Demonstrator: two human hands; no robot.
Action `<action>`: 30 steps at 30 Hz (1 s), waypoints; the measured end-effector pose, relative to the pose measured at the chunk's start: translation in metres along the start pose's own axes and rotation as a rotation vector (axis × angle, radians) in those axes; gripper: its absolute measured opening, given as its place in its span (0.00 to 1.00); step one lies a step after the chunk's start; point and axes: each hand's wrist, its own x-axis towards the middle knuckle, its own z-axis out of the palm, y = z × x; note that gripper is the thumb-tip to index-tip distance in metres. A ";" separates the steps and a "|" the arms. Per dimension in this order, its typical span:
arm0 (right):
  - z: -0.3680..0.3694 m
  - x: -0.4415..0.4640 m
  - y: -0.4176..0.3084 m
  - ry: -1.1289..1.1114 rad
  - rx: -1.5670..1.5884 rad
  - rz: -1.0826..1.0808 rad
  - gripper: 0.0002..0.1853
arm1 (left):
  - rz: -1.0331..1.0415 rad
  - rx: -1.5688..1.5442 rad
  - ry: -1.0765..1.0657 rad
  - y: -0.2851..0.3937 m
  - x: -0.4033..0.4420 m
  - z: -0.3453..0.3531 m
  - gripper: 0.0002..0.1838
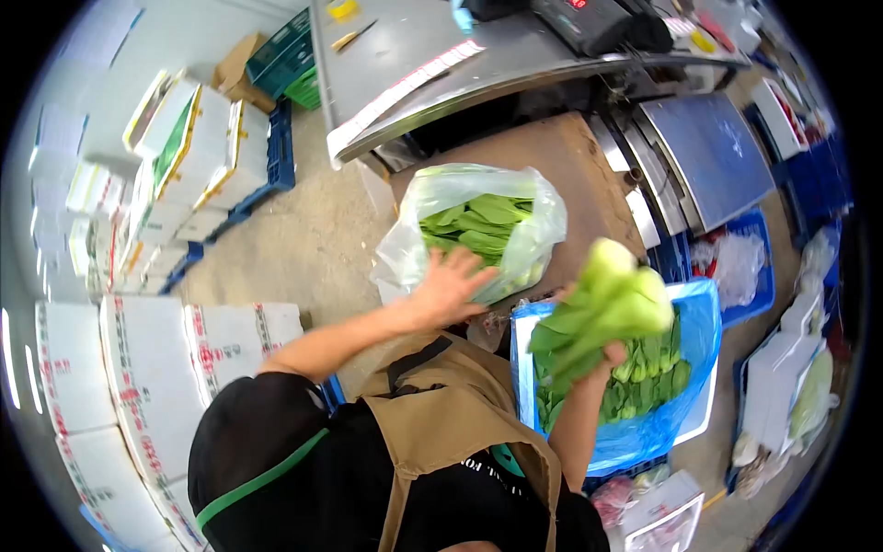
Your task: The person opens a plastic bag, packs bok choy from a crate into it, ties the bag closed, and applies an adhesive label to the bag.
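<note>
My right hand (611, 355) is wrapped round a bunch of bok choy (609, 308), slightly blurred, with its pale bases pointing up and away from me. The bunch is above a white foam box (522, 368) lined with blue plastic (635, 444), where more bok choy (635, 391) lies in rows. My left hand (451, 283), fingers spread, rests at the near rim of a clear plastic bag (418, 202). Leafy greens (483, 221) fill the bag's open mouth.
The bag stands on a brown board (589, 170) below a steel table (405, 46). A scale platform (708, 156) and a blue crate (762, 294) are to the right. Stacked white foam boxes (147, 368) line the left side, some on a blue pallet (280, 152).
</note>
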 end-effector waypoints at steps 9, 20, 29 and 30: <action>0.055 0.146 0.159 -0.968 -2.004 0.355 0.31 | 0.115 0.518 -0.193 -0.092 -0.116 -0.067 0.05; -0.056 0.108 0.208 -0.673 -2.419 0.044 0.49 | 0.072 0.227 -0.226 -0.088 -0.108 -0.135 0.05; -0.045 0.110 0.196 -0.697 -2.342 0.099 0.59 | -0.043 -0.360 -0.135 -0.045 -0.056 -0.090 0.12; -0.063 0.107 0.205 -0.636 -2.284 -0.020 0.57 | -0.096 -0.252 -0.139 -0.047 -0.041 -0.069 0.13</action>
